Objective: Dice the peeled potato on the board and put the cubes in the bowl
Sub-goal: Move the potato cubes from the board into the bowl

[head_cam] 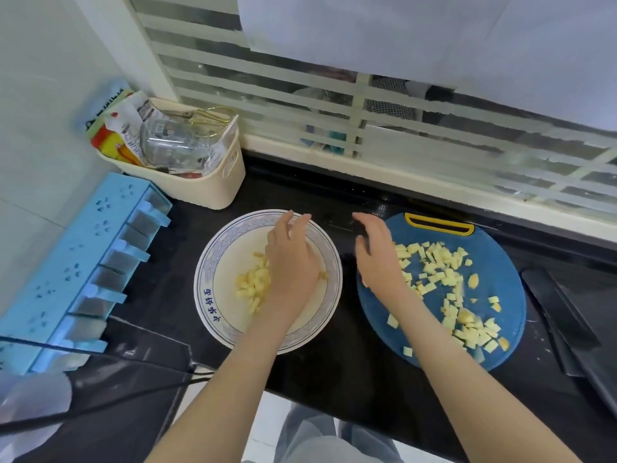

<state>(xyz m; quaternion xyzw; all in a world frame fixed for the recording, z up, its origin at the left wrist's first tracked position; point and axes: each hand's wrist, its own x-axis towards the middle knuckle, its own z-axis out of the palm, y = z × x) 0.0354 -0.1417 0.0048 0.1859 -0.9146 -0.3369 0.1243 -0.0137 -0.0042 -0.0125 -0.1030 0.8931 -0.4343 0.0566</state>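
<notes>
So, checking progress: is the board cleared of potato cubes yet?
Not cleared: many cubes lie scattered on the board; some are in the bowl.

Left hand (292, 262), right hand (379, 262), fingers (302, 225) relaxed

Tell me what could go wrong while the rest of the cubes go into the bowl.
Bare counter separates the cutting board from the bowl, so cubes carried by hand could drop there. Several potato cubes lie near the board's near edge; a sweep by the right hand might knock them off.
</notes>
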